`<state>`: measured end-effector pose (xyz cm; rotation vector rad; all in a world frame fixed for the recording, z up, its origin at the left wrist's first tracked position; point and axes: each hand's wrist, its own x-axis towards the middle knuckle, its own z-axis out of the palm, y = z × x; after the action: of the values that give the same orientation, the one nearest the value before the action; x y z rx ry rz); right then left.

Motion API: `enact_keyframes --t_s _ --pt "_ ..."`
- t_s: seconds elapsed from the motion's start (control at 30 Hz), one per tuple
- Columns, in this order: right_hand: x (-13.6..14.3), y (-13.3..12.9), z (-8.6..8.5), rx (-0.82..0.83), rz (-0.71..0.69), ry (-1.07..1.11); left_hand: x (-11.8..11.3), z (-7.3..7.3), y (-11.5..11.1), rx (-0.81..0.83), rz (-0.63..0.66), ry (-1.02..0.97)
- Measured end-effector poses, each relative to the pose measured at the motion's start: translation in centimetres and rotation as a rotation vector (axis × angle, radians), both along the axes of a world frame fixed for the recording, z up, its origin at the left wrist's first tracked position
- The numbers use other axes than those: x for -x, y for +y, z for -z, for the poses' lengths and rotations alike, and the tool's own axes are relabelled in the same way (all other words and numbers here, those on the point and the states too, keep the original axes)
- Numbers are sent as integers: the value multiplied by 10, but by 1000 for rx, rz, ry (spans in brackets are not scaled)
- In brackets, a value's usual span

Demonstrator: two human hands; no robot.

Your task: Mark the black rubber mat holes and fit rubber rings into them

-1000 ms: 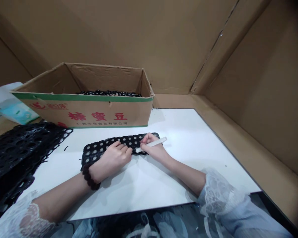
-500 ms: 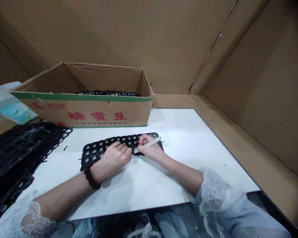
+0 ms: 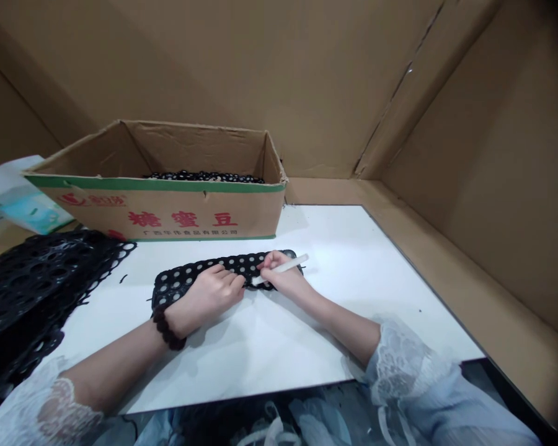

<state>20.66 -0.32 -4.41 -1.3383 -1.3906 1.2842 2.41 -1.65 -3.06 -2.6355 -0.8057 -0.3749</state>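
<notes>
A black strip with rows of round pale spots [image 3: 190, 272] lies on the white board [image 3: 279, 347]. My left hand [image 3: 216, 291] rests on the strip's front edge with its fingers curled; what its fingertips hold, if anything, is hidden. In my right hand [image 3: 279, 272] is a thin whitish stick-like tool [image 3: 291, 264], pinched between the fingers, its lower tip on the strip close to my left fingertips.
Behind the strip stands an open cardboard box [image 3: 167, 210] holding black perforated pieces [image 3: 204, 176]. Black perforated sheets [image 3: 37, 279] are heaped at the left, near a white and green plastic bag [image 3: 28, 198]. Cardboard walls [image 3: 242, 68] enclose the back and right.
The white tool in my right hand has shifted slightly right and tilts a little lower, and its tip now shows against the strip. My left hand has moved very slightly left.
</notes>
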Motion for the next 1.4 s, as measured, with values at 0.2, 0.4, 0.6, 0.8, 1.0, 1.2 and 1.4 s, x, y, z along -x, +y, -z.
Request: enact_keyframes --t_s 0.2,0.4,0.6,0.8,1.0,1.2,1.4 --pt "2 1 2 61 44 49 1 -1 2 -25 45 9" --pt "5 -2 -4 50 -7 6 0 2 2 -46 45 5" --pt "12 -5 -9 -118 -26 -256 -4 4 0 -88 18 -38" --pt "9 -8 -8 -217 -37 -300 -10 5 -3 -134 -184 -150" --pt "6 -10 -5 -268 -38 -286 -12 2 -5 -95 -168 -102" --pt "8 -10 -3 -304 -38 -313 -2 1 3 -16 -49 26" --pt "5 -14 -3 -329 -44 -258 12 -7 10 130 0 78"
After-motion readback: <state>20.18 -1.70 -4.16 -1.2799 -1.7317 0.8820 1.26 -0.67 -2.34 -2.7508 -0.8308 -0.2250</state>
